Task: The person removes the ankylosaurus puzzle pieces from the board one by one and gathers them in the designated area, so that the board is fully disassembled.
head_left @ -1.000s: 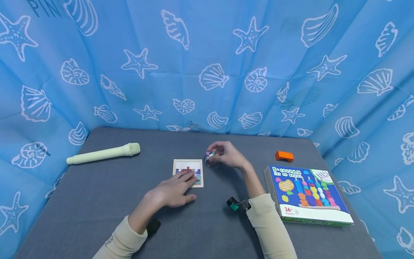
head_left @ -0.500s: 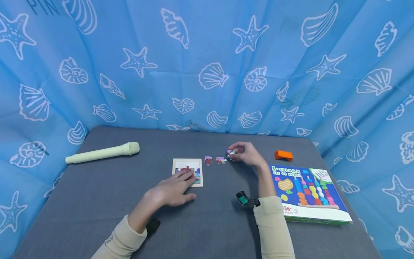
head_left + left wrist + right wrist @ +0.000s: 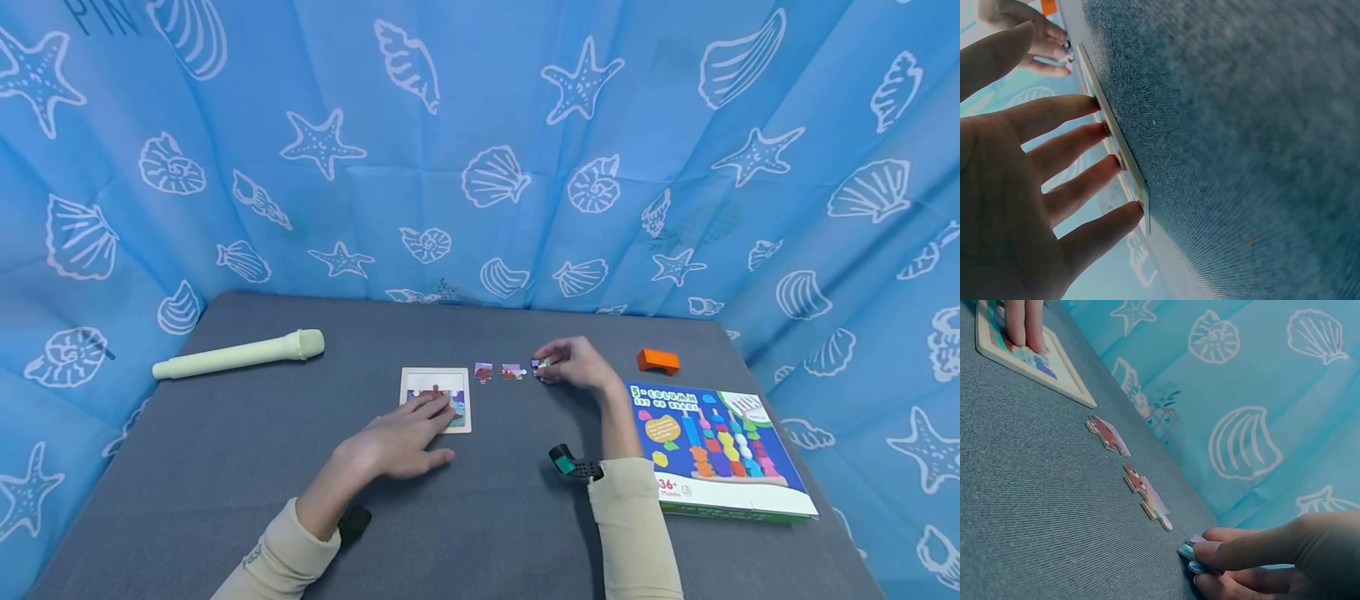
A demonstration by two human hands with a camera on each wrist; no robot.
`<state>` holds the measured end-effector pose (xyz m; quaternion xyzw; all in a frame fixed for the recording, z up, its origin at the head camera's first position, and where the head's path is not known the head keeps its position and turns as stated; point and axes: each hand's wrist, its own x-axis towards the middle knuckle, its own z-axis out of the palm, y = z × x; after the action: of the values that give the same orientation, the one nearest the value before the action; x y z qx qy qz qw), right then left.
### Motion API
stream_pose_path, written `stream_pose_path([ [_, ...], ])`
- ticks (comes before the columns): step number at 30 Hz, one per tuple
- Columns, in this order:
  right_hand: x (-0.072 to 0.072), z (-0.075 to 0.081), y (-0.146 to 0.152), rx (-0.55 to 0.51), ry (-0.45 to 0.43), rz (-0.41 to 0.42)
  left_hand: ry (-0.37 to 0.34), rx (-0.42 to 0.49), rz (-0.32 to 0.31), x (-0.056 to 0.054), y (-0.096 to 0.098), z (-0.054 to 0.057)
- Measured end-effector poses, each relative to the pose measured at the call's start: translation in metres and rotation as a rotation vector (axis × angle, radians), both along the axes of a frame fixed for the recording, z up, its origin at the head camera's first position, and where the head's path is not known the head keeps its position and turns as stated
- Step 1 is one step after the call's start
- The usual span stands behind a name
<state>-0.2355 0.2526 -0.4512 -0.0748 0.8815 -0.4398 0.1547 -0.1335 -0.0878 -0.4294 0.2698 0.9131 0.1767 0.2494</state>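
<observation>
My left hand (image 3: 401,442) rests, fingers straight, on the puzzle tray (image 3: 431,380); leaning sideways could skid it. My right hand (image 3: 576,365) pinches a puzzle piece (image 3: 1186,552) low at the table (image 3: 487,517), two loose pieces (image 3: 512,372) between it and the tray; a leftward brush could scatter them.
</observation>
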Motion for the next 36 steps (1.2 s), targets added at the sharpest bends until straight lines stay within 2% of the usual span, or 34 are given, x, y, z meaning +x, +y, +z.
stream_pose_path([
  [11, 0.001, 0.003, -0.003, 0.085, 0.023, -0.041, -0.01, 0.009, 0.013, 0.001, 0.0, 0.002],
  [20, 0.003, 0.004, -0.004, 0.057, 0.061, -0.038, -0.014, 0.001, 0.0, 0.002, -0.002, 0.003],
  [21, 0.003, 0.004, -0.005, 0.049, 0.068, -0.029, -0.015, -0.002, 0.0, 0.002, -0.002, 0.002],
  [22, 0.003, 0.004, -0.007, 0.04, 0.072, -0.02, -0.006, -0.003, -0.008, -0.001, -0.003, -0.003],
  [28, 0.003, 0.001, -0.028, -0.048, 0.077, 0.066, -0.011, -0.036, 0.015, 0.001, -0.004, -0.003],
  [29, 0.003, 0.0, -0.032, -0.059, 0.081, 0.085, -0.024, -0.046, 0.031, 0.004, -0.003, 0.003],
  [36, 0.002, -0.003, -0.069, -0.109, 0.076, 0.188, -0.061, -0.076, 0.081, 0.008, -0.006, 0.011],
])
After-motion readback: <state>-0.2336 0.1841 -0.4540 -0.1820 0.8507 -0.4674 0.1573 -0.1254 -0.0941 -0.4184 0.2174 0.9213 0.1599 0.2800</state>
